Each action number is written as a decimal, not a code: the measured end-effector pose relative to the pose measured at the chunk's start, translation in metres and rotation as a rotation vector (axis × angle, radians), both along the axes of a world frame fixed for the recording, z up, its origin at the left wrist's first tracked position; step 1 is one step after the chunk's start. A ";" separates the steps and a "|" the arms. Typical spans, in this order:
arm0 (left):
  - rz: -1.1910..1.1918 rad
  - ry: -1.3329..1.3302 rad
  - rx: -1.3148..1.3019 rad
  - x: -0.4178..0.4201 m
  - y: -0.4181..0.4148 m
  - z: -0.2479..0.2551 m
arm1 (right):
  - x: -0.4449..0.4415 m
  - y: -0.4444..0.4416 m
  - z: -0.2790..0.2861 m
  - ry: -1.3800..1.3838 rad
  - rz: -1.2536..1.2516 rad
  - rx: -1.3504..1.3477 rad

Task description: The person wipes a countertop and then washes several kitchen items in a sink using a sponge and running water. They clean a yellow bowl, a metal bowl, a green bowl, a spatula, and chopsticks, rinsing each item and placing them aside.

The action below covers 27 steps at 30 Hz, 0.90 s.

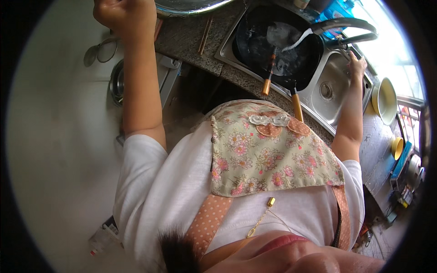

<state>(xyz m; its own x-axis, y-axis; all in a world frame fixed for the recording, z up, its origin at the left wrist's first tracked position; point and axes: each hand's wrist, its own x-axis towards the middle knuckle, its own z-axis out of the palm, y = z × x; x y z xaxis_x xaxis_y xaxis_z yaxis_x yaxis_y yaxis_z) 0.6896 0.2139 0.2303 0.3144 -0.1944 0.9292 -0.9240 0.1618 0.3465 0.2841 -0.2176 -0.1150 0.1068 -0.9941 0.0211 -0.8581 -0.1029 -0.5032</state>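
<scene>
My left hand (pixel 119 12) is raised at the top left, its fingers curled and partly cut off by the frame. Beside it shows the shiny rim of a round metal vessel or lid (pixel 194 9); whether I hold anything is hidden. My right hand (pixel 357 65) reaches to the back edge of the steel sink (pixel 309 97), near the base of the faucet (pixel 341 25); its exact grip is unclear. Water runs from the spout into a black wok (pixel 249 44) lying in the left basin. A spatula with a wooden handle (pixel 266 87) rests in it, and another wooden handle (pixel 297 107) points towards me.
Wooden chopsticks (pixel 205 36) lie on the speckled stone counter (pixel 184 41). A blue bottle (pixel 336 15) stands behind the faucet. To the right are a pale basin (pixel 385 100) and a small yellow bowl (pixel 397 148). Strainers (pixel 106 50) hang on the left wall.
</scene>
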 end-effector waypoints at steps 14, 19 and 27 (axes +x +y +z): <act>0.068 0.141 -0.079 0.031 0.064 -0.009 | 0.058 0.153 0.050 -0.532 0.319 0.186; -0.004 0.199 -0.112 0.047 0.075 -0.012 | 0.209 0.303 0.055 -0.395 1.095 0.347; 0.001 0.282 -0.119 0.062 0.090 -0.010 | 0.348 0.409 -0.012 0.216 1.763 -0.509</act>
<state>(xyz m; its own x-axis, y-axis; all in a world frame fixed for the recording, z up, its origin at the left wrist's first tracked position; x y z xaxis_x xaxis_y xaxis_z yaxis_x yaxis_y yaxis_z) 0.7519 0.3036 0.2203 0.5635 -0.0891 0.8213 -0.7940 0.2160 0.5682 0.6323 0.1911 -0.1266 0.9295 0.3568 0.0931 0.3622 -0.9308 -0.0496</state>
